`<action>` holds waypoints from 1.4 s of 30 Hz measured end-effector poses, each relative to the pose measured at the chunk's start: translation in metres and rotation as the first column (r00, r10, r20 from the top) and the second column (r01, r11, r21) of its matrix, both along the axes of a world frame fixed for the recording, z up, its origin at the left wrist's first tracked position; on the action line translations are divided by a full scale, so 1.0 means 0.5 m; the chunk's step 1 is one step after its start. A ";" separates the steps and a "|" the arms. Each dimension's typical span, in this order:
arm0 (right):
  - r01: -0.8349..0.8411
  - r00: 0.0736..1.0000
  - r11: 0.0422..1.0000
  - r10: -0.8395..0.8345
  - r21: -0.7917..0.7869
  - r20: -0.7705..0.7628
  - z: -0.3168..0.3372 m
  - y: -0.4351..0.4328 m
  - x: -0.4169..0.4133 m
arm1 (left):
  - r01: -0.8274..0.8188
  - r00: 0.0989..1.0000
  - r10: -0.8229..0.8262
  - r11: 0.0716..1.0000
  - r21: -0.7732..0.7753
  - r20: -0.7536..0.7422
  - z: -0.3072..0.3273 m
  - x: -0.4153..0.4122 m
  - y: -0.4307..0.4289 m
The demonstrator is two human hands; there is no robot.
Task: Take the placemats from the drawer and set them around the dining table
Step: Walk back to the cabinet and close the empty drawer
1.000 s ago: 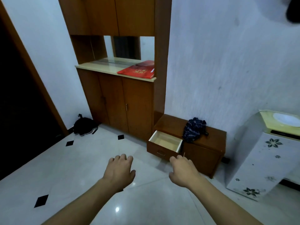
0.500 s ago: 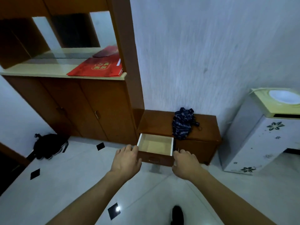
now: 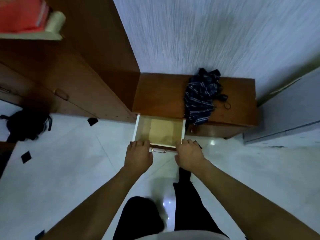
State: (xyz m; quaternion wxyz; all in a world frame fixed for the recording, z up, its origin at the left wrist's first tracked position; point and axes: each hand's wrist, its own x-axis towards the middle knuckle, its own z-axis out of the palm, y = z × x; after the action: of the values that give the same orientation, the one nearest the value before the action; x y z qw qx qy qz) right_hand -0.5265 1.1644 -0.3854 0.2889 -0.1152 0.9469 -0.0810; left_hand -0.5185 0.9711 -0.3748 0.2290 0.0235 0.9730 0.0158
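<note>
The low wooden cabinet's drawer (image 3: 136, 129) stands pulled out, with a white rim and a brass handle at its front. A flat tan sheet (image 3: 161, 130) lies on its bottom; I cannot tell whether it is a placemat. My left hand (image 3: 138, 155) hovers at the drawer's front left corner and my right hand (image 3: 188, 155) at its front right corner. I see both from the back, fingers loosely bent down over the front rim and holding nothing. Whether the fingertips touch the rim is unclear.
A folded dark striped umbrella (image 3: 200, 97) lies on the low cabinet (image 3: 239, 101). A tall wooden cupboard (image 3: 86, 70) stands to the left, a black bag (image 3: 26, 125) lies on the floor beside it, and a grey-white appliance (image 3: 290, 111) stands to the right. My legs are below on the white tiles.
I have stepped up to the drawer and bent over it. Both hands moved forward and down from mid-air to the drawer's front edge.
</note>
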 end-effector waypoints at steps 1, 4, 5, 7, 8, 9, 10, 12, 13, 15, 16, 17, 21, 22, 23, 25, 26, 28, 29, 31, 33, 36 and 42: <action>0.033 0.999 0.999 -0.032 -0.028 0.040 -0.029 -0.011 -0.019 | -0.011 1.000 0.010 1.000 0.016 0.028 -0.035 -0.021 -0.004; 0.248 0.958 0.964 -0.229 -0.095 0.173 -0.137 -0.036 -0.048 | -0.108 0.989 0.099 0.992 0.071 0.114 -0.140 -0.068 -0.019; 0.375 0.910 0.917 -0.336 -0.136 0.244 -0.175 -0.046 -0.052 | -0.168 0.975 0.152 0.982 0.092 0.159 -0.179 -0.078 -0.029; 0.642 0.736 0.752 -0.550 -0.149 0.395 -0.266 -0.060 -0.059 | -0.298 0.927 0.257 0.946 0.123 0.272 -0.261 -0.096 -0.050; 0.739 0.624 0.661 -0.601 -0.128 0.499 -0.293 -0.070 -0.062 | -0.377 0.891 0.322 0.917 0.129 0.320 -0.289 -0.102 -0.060; 0.807 0.522 0.581 -0.618 -0.106 0.588 -0.330 -0.081 -0.067 | -0.467 0.841 0.393 0.875 0.131 0.371 -0.325 -0.107 -0.072; 0.871 0.406 0.486 -0.637 -0.067 0.656 -0.373 -0.094 -0.069 | -0.552 0.783 0.460 0.825 0.125 0.419 -0.362 -0.114 -0.085; 0.948 0.181 0.314 -0.662 0.050 0.727 -0.432 -0.116 -0.073 | -0.670 0.658 0.553 0.740 0.062 0.512 -0.441 -0.121 -0.120; 0.967 0.080 0.229 -0.694 0.115 0.715 -0.463 -0.121 -0.067 | -0.712 0.592 0.584 0.702 0.020 0.555 -0.477 -0.121 -0.137; 0.974 -0.168 -0.001 -0.675 0.226 0.719 -0.532 -0.137 -0.054 | -0.796 0.458 0.637 0.605 -0.033 0.620 -0.559 -0.118 -0.170; 0.960 -0.261 -0.098 -0.645 0.262 0.718 -0.562 -0.142 -0.053 | -0.856 0.382 0.663 0.516 -0.024 0.644 -0.591 -0.114 -0.178; 0.948 -0.312 -0.152 -0.619 0.280 0.720 -0.587 -0.146 -0.051 | -0.916 0.302 0.691 0.402 -0.003 0.657 -0.609 -0.114 -0.179; 0.880 -0.455 -0.389 -0.526 0.272 0.719 -0.648 -0.146 -0.061 | -0.992 0.128 0.710 0.083 0.098 0.692 -0.640 -0.128 -0.158; 0.871 -0.458 -0.426 -0.519 0.246 0.722 -0.658 -0.147 -0.062 | -0.992 0.113 0.707 0.044 0.116 0.698 -0.645 -0.132 -0.156; 0.863 -0.463 -0.450 -0.517 0.231 0.720 -0.660 -0.150 -0.066 | -0.991 0.110 0.716 0.023 0.134 0.689 -0.645 -0.137 -0.154; 0.858 -0.470 -0.461 -0.529 0.226 0.707 -0.661 -0.153 -0.081 | -0.986 0.118 0.740 0.007 0.168 0.662 -0.647 -0.148 -0.151; 0.862 -0.467 -0.457 -0.542 0.221 0.698 -0.661 -0.153 -0.091 | -0.983 0.125 0.750 0.008 0.181 0.650 -0.649 -0.155 -0.149; 0.867 -0.452 -0.457 -0.557 0.197 0.697 -0.658 -0.146 -0.114 | -0.979 0.133 0.763 0.002 0.204 0.633 -0.658 -0.176 -0.142; 0.869 -0.441 -0.462 -0.558 0.179 0.703 -0.655 -0.140 -0.129 | -0.976 0.142 0.769 0.005 0.217 0.624 -0.663 -0.190 -0.138; 0.872 -0.417 -0.467 -0.555 0.144 0.720 -0.653 -0.129 -0.160 | -0.969 0.171 0.773 0.021 0.245 0.611 -0.670 -0.221 -0.129; 0.884 -0.382 -0.454 -0.562 0.112 0.734 -0.656 -0.120 -0.195 | -0.959 0.191 0.771 0.014 0.284 0.608 -0.674 -0.255 -0.119; 0.914 -0.305 -0.401 -0.593 0.055 0.745 -0.665 -0.108 -0.256 | -0.939 0.220 0.774 0.004 0.343 0.594 -0.688 -0.313 -0.108; 0.929 -0.249 -0.370 -0.609 0.007 0.754 -0.673 -0.074 -0.373 | -0.902 0.278 0.755 -0.008 0.431 0.595 -0.701 -0.430 -0.068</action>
State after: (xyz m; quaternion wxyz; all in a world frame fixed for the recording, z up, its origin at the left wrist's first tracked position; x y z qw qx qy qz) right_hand -0.7128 1.1273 -0.7219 0.2694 0.5763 0.4738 -0.6090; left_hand -0.7336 0.9369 -0.7252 0.2336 -0.4733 0.6652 0.5281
